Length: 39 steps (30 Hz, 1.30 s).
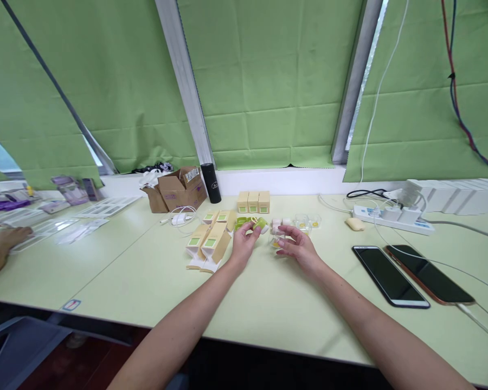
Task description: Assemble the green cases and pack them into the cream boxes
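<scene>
My left hand is closed in a pinch on a small green-and-white piece, perhaps a cap; its exact kind is unclear. Facing it, my right hand has its fingers curled around a small clear cup with a yellow spot. Behind the hands lie green pieces, pale pink-white pieces and more clear cups with yellow centres. Left of my left hand, several tan boxes with green labels lie together, the nearest ones with their flaps open. Three similar boxes stand behind.
A brown carton, black cylinder and white charger are at back left. To the right are two phones, a power strip and trailing cables. Another person's hand rests at far left near plastic sheets.
</scene>
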{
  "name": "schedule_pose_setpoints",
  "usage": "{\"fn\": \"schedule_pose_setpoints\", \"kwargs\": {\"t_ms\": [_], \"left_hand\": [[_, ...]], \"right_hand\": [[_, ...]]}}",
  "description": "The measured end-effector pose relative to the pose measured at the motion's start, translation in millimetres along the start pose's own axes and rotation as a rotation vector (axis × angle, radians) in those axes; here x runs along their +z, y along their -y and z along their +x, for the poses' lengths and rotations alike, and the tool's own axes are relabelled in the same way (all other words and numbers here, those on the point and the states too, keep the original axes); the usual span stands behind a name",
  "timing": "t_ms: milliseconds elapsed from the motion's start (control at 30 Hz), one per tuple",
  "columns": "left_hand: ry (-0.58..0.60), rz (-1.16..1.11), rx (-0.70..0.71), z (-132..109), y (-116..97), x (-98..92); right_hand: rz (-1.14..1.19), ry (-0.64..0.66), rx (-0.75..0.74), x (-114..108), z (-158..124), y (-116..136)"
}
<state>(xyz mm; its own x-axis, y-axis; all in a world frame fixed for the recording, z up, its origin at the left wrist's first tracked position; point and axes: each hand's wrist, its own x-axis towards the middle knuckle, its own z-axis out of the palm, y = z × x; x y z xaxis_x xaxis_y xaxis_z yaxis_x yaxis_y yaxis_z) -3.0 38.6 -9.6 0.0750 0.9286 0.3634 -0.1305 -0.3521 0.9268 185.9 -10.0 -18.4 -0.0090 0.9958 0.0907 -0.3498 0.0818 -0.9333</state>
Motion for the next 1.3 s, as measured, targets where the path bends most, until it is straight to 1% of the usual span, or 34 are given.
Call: {"fn": "schedule_pose_setpoints", "kwargs": {"t_ms": [200, 367, 567, 800, 1100, 1300], "left_hand": [[0.032, -0.011, 0.019, -1, 0, 2.3], [0.07, -0.016, -0.021, -3, -3, 4.2], [0.084, 0.003, -0.042, -5, -8, 7.3], [0.104, 0.037, -0.039, -6, -5, 6.3], [0.181, 0.045, -0.034, -10, -9, 6.6], [0.196, 0.037, -0.056, -10, -8, 5.8]], "right_hand": [[0.084, 0.076, 0.038, 3, -3, -2], [0.072, 0.155, 0.067, 5, -7, 3], [0.065, 0.203, 0.105, 5, -7, 5], [0.112, 0.228, 0.074, 5, -6, 2], [0.111, 0.218, 0.04, 4, -4, -1], [0.118, 0.203, 0.034, 5, -4, -2]]}}
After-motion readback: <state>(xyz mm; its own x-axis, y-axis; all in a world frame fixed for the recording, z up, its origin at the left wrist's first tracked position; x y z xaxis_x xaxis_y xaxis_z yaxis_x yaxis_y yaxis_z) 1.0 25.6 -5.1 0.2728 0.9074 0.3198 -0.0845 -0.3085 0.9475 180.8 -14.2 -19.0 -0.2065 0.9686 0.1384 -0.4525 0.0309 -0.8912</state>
